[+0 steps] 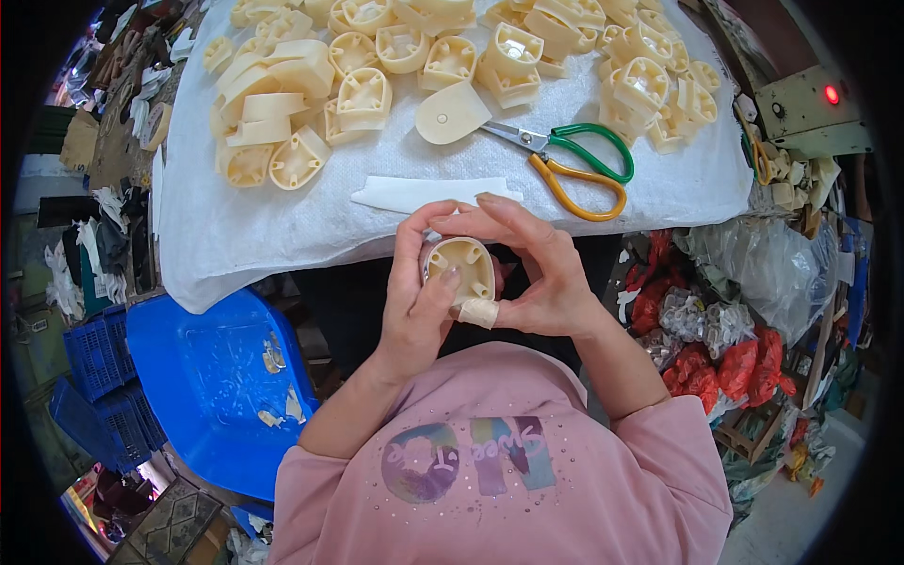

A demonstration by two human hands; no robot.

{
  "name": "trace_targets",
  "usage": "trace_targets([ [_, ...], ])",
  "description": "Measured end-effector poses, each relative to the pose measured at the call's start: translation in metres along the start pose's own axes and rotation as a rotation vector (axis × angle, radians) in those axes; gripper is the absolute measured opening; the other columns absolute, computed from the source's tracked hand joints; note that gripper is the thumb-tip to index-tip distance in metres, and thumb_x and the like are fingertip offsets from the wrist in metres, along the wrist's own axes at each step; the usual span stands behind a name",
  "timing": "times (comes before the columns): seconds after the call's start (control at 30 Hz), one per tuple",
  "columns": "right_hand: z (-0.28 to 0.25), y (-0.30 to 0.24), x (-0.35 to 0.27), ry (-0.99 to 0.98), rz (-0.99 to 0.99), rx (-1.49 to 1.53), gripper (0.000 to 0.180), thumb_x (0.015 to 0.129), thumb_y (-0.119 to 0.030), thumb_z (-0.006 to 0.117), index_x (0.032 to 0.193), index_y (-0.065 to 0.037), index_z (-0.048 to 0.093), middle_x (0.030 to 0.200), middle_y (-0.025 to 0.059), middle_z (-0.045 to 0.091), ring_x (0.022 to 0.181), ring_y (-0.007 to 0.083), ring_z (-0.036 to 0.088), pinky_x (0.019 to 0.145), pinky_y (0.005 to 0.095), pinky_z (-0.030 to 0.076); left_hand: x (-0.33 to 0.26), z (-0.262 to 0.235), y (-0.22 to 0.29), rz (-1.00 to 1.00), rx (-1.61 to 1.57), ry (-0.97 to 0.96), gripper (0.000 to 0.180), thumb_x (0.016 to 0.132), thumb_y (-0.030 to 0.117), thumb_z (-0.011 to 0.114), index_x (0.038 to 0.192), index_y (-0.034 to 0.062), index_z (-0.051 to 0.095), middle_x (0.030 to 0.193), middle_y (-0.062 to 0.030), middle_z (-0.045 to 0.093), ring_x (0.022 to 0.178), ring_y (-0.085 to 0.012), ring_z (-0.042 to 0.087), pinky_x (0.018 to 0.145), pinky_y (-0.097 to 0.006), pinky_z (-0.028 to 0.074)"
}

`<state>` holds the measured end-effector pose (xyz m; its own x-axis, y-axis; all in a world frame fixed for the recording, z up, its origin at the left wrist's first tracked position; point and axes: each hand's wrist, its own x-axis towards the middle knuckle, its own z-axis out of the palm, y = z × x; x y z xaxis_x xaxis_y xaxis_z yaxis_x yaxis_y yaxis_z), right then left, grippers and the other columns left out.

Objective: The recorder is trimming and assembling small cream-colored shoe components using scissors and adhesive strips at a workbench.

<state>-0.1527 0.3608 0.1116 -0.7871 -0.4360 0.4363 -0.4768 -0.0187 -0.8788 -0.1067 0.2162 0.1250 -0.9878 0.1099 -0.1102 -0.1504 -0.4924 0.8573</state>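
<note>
Grip: both hands are clamped together on one cream plastic heel block (461, 266); the left hand (414, 301) wraps its left side with the thumb laid across the lower rim, the right hand (541, 273) cups its right side with fingers arched over the top.
Bandage: a pale strip of tape (478, 312) is wound on a fingertip just under the block, touching its lower edge.
Where it sits: the block is held in the air in front of the person's chest, just below the near edge of the table, hollow face turned up toward the camera.
Long axis: roughly upright in the picture, rounded end away from the body, flatter end toward it.
Nearer hand: neither; both touch it, the left more underneath, the right more on top.
White strip: a flat white piece (424, 193) lies on the cloth just beyond the fingertips, near but apart.
Scissors: green-and-yellow handled scissors (574, 165) lie to the right of the strip, blades pointing left toward a flat cream piece (450, 113).
Pile: many like cream blocks (358, 66) are spread across the far half of the white cloth (235, 235).
Left side: a blue plastic chair (217, 377) stands beside the person's left arm.
In the way: nothing lies between the hands and the table edge.
</note>
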Motion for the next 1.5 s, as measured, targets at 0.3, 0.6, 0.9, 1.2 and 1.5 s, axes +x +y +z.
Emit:
trace_targets([
  [0.3, 0.005, 0.001, -0.004, -0.033, 0.019, 0.069, 0.076, 0.065, -0.019, 0.081, 0.13, -0.009, 0.045, 0.116, 0.0095, 0.059, 0.097, 0.0269, 0.053, 0.076, 0.0341, 0.049, 0.002, -0.005, -0.002, -0.093, -0.088, 0.011, 0.048, 0.092, 0.029, 0.046, 0.132, 0.005, 0.034, 0.1, -0.0127, 0.056, 0.079, -0.0191, 0.059, 0.068, -0.031, 0.053],
  [0.6, 0.0, -0.009, 0.007, 0.04, 0.605, 0.628, 0.028, 0.094, -0.031, 0.046, 0.1, -0.006, 0.055, 0.093, 0.0092, 0.056, 0.048, 0.0113, 0.058, 0.032, 0.0206, 0.047, 0.004, -0.011, -0.002, -0.141, -0.157, -0.274, 0.092, 0.082, 0.074, 0.035, 0.143, 0.0069, 0.021, 0.125, -0.0108, 0.045, 0.107, -0.019, 0.053, 0.083, -0.029, 0.049],
  [0.9, -0.002, 0.006, 0.003, -0.224, 0.477, 0.528, 0.016, 0.087, -0.017, 0.055, 0.095, -0.003, 0.057, 0.09, 0.0075, 0.057, 0.073, 0.0169, 0.062, 0.053, 0.0277, 0.055, 0.002, 0.012, -0.004, 0.058, 0.046, -0.07, 0.061, 0.095, 0.045, 0.039, 0.137, 0.0028, 0.024, 0.118, -0.0153, 0.045, 0.095, -0.015, 0.055, 0.075, -0.023, 0.048],
  [1.2, 0.028, -0.002, -0.02, 0.128, 0.134, 0.036, 0.042, 0.095, -0.025, 0.041, 0.133, -0.007, 0.04, 0.116, 0.0117, 0.054, 0.106, 0.0272, 0.05, 0.091, 0.037, 0.031, 0.004, 0.022, -0.002, 0.096, -0.035, 0.156, 0.045, 0.095, 0.027, 0.048, 0.13, 0.0024, 0.034, 0.098, -0.009, 0.055, 0.083, -0.0101, 0.056, 0.069, -0.022, 0.047],
  [1.5, 0.026, -0.009, -0.018, 0.08, 0.37, 0.642, 0.046, 0.096, -0.024, 0.039, 0.138, -0.005, 0.034, 0.131, 0.0156, 0.041, 0.127, 0.0279, 0.034, 0.103, 0.0364, 0.027, 0.008, 0.014, -0.004, 0.133, -0.051, 0.176, 0.032, 0.096, 0.025, 0.039, 0.117, 0.0024, 0.046, 0.1, -0.0083, 0.052, 0.091, -0.0134, 0.055, 0.078, -0.028, 0.047],
])
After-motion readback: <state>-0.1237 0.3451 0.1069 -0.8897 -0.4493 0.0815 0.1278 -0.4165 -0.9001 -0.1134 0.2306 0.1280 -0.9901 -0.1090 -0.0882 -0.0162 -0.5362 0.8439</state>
